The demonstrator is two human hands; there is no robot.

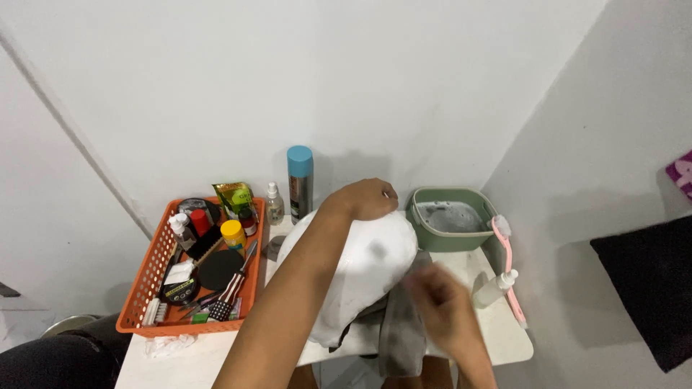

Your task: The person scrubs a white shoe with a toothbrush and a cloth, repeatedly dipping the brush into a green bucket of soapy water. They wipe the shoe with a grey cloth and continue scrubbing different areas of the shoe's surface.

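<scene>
White fabric (360, 277), rounded and puffed like a stuffed bag or cap, sits at the middle of the small pale table (497, 338), with a dark smudge near its top and a grey cloth (400, 331) trailing from under it toward 6 o'clock, over the table's front edge. Left hand (367, 199) comes across and presses down on the top of the white bundle at 12 o'clock, fingers curled over the fabric and gripping it. Right hand (443, 302) hovers at the bundle's 4 o'clock side, blurred mid-motion, so how far it is open and whether it pinches anything cannot be told. At 9 o'clock an orange basket (144, 288) crammed with bottles, brushes and tins fills the table's left end, just beside the bundle. At 2 o'clock a green tub (453, 241) stands against the wall corner, with a pink brush (508, 266) lying along the right edge and a small spray bottle (496, 287) near it. A blue-capped can (300, 184) stands at 11 o'clock against the back wall. Free tabletop shows mostly at 4 o'clock, near the right-hand corner.
</scene>
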